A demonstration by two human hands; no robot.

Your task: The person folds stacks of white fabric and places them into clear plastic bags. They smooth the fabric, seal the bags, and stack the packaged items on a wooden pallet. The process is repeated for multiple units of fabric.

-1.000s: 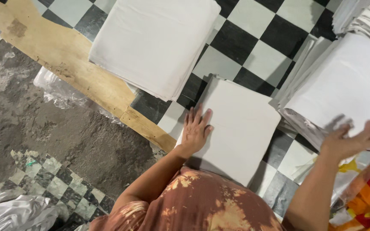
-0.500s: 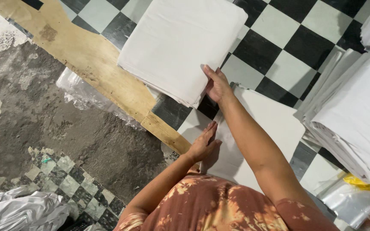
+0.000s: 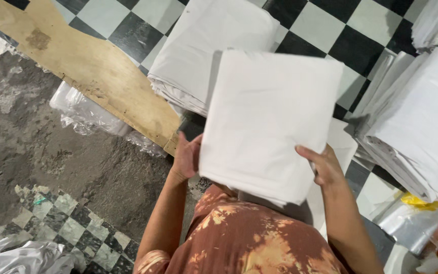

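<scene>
A folded white cloth [image 3: 269,119] is lifted off the checkered floor between both my hands. My left hand [image 3: 186,157] grips its left edge near the bottom corner. My right hand [image 3: 323,167] grips its lower right edge, thumb on top. Behind the lifted cloth lies a stack of folded white cloths [image 3: 204,45] on the black-and-white floor. Another white sheet [image 3: 343,144] lies flat on the floor under the lifted one, mostly hidden.
A wooden board [image 3: 97,71] runs diagonally at the left, with clear plastic wrap [image 3: 82,114] beneath it and rough grey concrete [image 3: 36,152] beyond. A tall pile of white cloths [image 3: 422,122] stands at the right. Crumpled white fabric [image 3: 21,256] lies at bottom left.
Both hands have taken hold of a folded white cloth and raised it off the floor toward me. Before, my left hand pressed the floor sheet and my right reached to the far stack.
</scene>
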